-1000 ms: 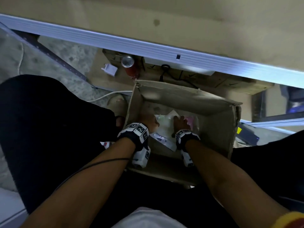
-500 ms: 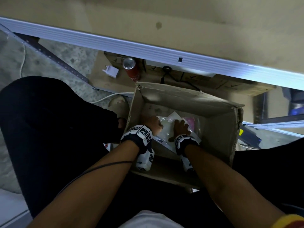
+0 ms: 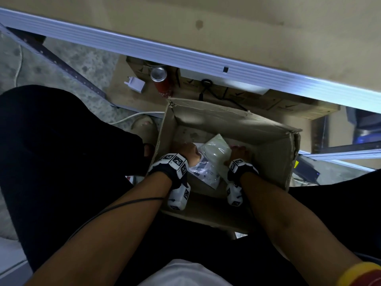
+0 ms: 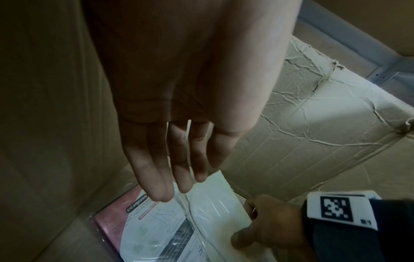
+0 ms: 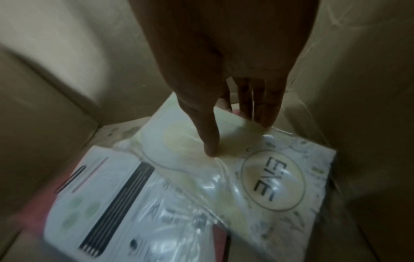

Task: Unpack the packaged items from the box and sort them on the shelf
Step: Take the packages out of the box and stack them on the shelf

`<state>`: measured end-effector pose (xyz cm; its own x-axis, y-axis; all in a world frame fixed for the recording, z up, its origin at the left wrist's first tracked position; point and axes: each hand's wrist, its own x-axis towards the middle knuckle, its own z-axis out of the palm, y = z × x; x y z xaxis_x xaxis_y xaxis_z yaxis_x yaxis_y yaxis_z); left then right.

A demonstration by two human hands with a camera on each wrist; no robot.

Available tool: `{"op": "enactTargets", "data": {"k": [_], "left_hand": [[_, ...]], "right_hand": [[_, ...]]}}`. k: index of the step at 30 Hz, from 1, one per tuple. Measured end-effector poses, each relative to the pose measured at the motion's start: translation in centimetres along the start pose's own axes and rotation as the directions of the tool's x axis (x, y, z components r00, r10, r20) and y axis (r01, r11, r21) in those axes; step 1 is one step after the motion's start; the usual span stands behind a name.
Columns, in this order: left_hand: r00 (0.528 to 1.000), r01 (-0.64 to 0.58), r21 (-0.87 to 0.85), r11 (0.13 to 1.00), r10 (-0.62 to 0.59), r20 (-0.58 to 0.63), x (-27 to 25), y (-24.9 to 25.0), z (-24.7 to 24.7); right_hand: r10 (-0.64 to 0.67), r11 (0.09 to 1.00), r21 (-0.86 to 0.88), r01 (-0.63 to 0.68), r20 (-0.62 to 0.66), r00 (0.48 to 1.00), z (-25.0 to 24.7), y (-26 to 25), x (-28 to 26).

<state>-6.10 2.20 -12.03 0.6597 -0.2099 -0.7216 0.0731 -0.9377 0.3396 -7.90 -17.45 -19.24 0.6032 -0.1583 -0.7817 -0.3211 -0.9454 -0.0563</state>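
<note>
An open cardboard box stands on the floor between my knees, with both hands inside it. My right hand pinches a cream packet in clear plastic, thumb on its face and fingers behind its edge. The packet is tilted up off the pile. My left hand is held flat with straight fingers, its fingertips touching the packet's far edge. Beneath lie a pink stocking packet, a white packet with black stripes and a round-logo packet.
The shelf board with its aluminium front edge runs across above the box. Below it are a red can, a white plug adapter, a black cable and flat cartons. My dark-clothed knees flank the box.
The cream packet, lying flat before, now stands tilted up between my hands. My right hand has taken hold of it, and the left has come up against its edge.
</note>
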Motion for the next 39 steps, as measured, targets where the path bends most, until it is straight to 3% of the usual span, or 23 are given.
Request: {"op": "enactTargets", "data": {"k": [7,11,16,19,24,31,39], "left_hand": [[0.999,0.027,-0.012,1.000,-0.026,0.038,0.3,0.0,0.0],[0.999,0.038,-0.028,0.999,-0.037,0.041,0.7,0.2,0.1],[0.997,0.048,-0.054,0.997,-0.045,0.055,2.4,0.4,0.8],[0.996,0.049,-0.018,0.999,-0.048,0.069,3.7,0.2,1.6],[0.992,-0.009,0.100,0.995,-0.004,0.126,5.8,0.1,3.0],[0.984,-0.177,0.290,0.941,0.159,0.085,8.6,-0.2,5.0],[0.980,-0.196,0.510,0.837,0.160,0.114,9.8,-0.5,6.9]], "right_hand": [[-0.005,0.995,0.102,-0.002,0.070,0.998,-0.5,0.0,0.6],[0.011,0.967,0.252,-0.037,0.102,0.995,-0.9,0.4,0.3],[-0.131,0.986,0.120,0.112,0.158,0.979,-1.9,0.8,-0.1],[-0.149,0.986,0.086,0.140,0.108,0.983,-2.5,-0.1,-0.5],[-0.102,0.947,0.309,0.085,0.038,0.994,-2.0,0.8,-2.3],[0.064,0.967,0.244,-0.069,0.028,0.998,-0.9,3.3,-4.6],[0.077,0.972,0.217,-0.092,0.076,0.994,0.2,3.0,-5.3]]}}
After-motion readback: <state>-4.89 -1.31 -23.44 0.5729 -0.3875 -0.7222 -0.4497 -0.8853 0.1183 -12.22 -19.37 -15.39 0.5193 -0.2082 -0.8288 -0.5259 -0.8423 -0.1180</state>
